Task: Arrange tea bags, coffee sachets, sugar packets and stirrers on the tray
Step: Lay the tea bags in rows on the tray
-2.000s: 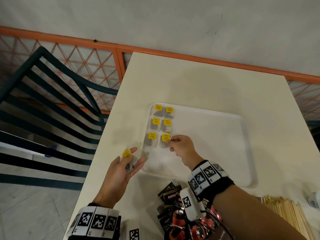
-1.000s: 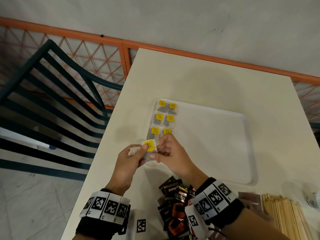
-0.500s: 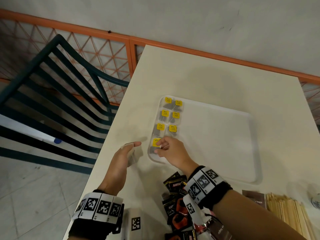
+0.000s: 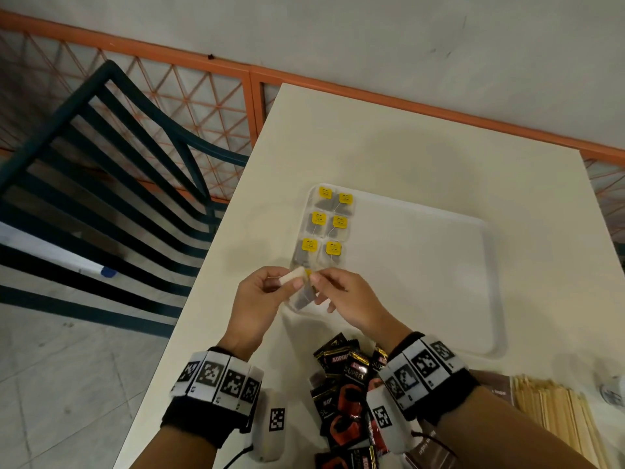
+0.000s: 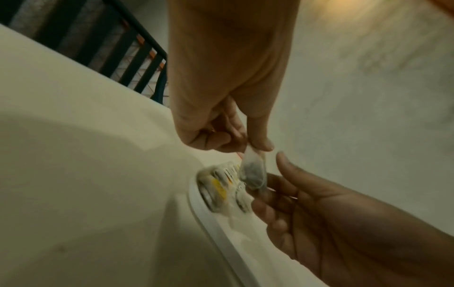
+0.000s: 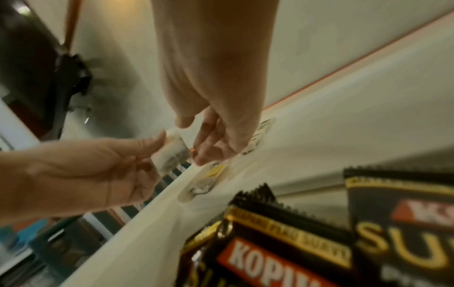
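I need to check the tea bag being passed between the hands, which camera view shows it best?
The left wrist view: the tea bag hangs from the left hand with its dark contents visible, the right hand open beside it. The right wrist view shows it blurred. The head view shows only its pale top among fingers.

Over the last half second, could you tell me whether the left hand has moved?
Yes: the left hand shifted right, from the table beside the tray to its near-left corner.

stirrers (image 4: 558, 421) cut off, tray (image 5: 213, 223) tea bags blurred
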`<state>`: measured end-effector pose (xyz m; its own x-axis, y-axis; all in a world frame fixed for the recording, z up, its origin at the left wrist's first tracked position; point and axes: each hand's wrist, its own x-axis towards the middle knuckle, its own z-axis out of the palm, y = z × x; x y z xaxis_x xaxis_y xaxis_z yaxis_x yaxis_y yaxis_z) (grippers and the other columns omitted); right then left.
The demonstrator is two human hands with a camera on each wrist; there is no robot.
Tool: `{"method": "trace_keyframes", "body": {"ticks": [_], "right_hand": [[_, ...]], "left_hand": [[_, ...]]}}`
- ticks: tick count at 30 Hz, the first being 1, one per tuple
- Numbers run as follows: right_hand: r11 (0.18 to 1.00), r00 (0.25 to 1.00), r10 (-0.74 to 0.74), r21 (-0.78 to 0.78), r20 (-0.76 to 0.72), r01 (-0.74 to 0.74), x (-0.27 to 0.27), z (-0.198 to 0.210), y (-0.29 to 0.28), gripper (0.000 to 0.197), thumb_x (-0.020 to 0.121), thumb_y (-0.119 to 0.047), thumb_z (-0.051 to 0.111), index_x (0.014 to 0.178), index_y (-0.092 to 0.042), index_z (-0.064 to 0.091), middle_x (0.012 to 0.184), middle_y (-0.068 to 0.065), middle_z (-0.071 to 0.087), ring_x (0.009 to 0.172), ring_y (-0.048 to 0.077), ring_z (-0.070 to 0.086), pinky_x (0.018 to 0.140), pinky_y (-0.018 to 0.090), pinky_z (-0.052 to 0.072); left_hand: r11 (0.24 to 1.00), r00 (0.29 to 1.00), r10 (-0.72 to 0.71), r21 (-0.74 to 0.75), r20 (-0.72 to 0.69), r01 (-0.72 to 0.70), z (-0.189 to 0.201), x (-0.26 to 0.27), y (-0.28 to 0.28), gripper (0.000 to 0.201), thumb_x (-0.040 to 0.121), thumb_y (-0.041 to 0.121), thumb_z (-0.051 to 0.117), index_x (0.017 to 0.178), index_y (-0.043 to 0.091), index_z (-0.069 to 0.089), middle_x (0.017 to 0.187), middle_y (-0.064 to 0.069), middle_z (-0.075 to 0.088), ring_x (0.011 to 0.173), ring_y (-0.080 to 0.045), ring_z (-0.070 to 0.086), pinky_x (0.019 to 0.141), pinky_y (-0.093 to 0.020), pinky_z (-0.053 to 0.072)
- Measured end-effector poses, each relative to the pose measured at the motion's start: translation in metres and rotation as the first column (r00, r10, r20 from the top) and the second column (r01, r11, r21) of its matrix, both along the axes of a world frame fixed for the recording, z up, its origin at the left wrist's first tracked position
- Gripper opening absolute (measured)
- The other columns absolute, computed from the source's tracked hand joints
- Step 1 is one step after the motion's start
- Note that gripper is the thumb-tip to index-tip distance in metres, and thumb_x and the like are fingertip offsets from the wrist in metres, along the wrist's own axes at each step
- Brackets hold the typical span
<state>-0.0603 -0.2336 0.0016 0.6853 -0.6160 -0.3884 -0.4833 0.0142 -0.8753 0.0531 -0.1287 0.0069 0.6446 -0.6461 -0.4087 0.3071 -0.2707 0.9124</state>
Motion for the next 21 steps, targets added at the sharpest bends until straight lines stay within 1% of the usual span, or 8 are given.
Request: {"method": "trace_keyframes", "body": {"ticks": [3,5,7,11,13,15,18,21], "right_hand": [[0.996,0.999,0.006,0.087,0.044,-0.010,-0.007,0.001,-0.002,0.006,0.087,-0.014,0.063,0.092,-0.017,0.064,0.080,0.000,0.067,0.062,0.002,0.061,0.052,0.014,0.046],[0.997,0.999,-0.029,0.075,0.020,0.027,-0.010,0.000,-0.006,0.005,0.086,-0.013,0.064,0.090,-0.015,0.064,0.081,0.005,0.068,0.062,0.006,0.059,0.053,0.016,0.045],[0.995,0.996,-0.090,0.043,0.003,0.089,-0.014,-0.001,-0.008,0.003,0.085,-0.015,0.065,0.086,-0.016,0.063,0.082,0.008,0.068,0.064,0.011,0.057,0.053,0.018,0.044],[0.978,0.979,-0.196,-0.059,0.058,0.200,-0.017,-0.001,-0.006,0.013,0.080,-0.015,0.071,0.077,-0.020,0.059,0.073,-0.002,0.063,0.058,0.004,0.056,0.048,0.015,0.047],[0.989,0.985,-0.147,-0.008,0.085,0.148,-0.014,0.001,-0.003,0.010,0.079,-0.015,0.071,0.086,-0.015,0.063,0.075,0.000,0.064,0.056,0.000,0.058,0.052,0.014,0.049],[0.997,0.993,-0.067,0.035,0.095,0.064,-0.013,0.003,-0.002,0.011,0.084,-0.015,0.066,0.095,-0.015,0.067,0.079,0.000,0.065,0.061,0.003,0.061,0.060,0.017,0.053],[0.999,0.997,0.037,0.003,0.067,-0.037,-0.016,0.004,-0.004,0.023,0.091,-0.011,0.055,0.110,-0.013,0.067,0.088,-0.003,0.062,0.071,0.006,0.059,0.064,0.015,0.050],[0.994,0.997,0.068,-0.086,0.024,-0.066,-0.019,0.002,-0.006,0.020,0.089,-0.015,0.058,0.104,-0.022,0.069,0.097,-0.009,0.059,0.087,0.006,0.057,0.076,0.016,0.047]], "left_hand": [[0.998,0.998,-0.059,-0.007,-0.016,0.059,-0.002,-0.007,-0.010,0.007,0.082,0.008,0.066,0.087,0.012,0.069,0.067,0.003,0.066,0.053,0.002,0.054,0.055,-0.012,0.043],[0.998,0.998,-0.069,0.002,-0.011,0.069,-0.004,-0.010,-0.013,0.011,0.085,0.008,0.063,0.084,0.017,0.069,0.065,0.005,0.067,0.055,-0.004,0.054,0.054,-0.013,0.044],[0.999,0.999,-0.046,0.004,0.007,0.046,-0.006,-0.012,-0.012,0.011,0.086,0.006,0.061,0.086,0.015,0.067,0.071,0.001,0.067,0.059,-0.008,0.056,0.054,-0.013,0.046],[0.999,0.999,-0.037,0.014,0.039,0.037,-0.005,-0.016,-0.010,0.008,0.087,0.015,0.062,0.090,0.008,0.064,0.078,-0.003,0.066,0.064,-0.010,0.061,0.059,-0.015,0.050],[0.996,0.996,-0.089,0.004,-0.010,0.089,-0.002,-0.021,-0.012,0.013,0.086,0.019,0.064,0.092,0.009,0.066,0.079,-0.001,0.069,0.068,-0.008,0.064,0.067,-0.017,0.052],[0.996,0.995,-0.091,0.004,-0.036,0.091,-0.004,-0.022,-0.013,0.020,0.083,0.018,0.067,0.099,0.006,0.066,0.088,-0.005,0.070,0.075,-0.010,0.065,0.074,-0.021,0.053],[0.999,0.995,-0.052,-0.005,-0.080,0.052,-0.007,-0.018,-0.009,0.013,0.083,0.009,0.066,0.096,0.006,0.065,0.088,-0.009,0.068,0.079,-0.017,0.062,0.069,-0.019,0.053],[0.999,0.989,-0.054,-0.017,-0.138,0.052,-0.008,-0.016,-0.005,0.009,0.085,0.001,0.062,0.090,0.008,0.063,0.084,-0.009,0.066,0.077,-0.020,0.058,0.070,-0.023,0.051]]}}
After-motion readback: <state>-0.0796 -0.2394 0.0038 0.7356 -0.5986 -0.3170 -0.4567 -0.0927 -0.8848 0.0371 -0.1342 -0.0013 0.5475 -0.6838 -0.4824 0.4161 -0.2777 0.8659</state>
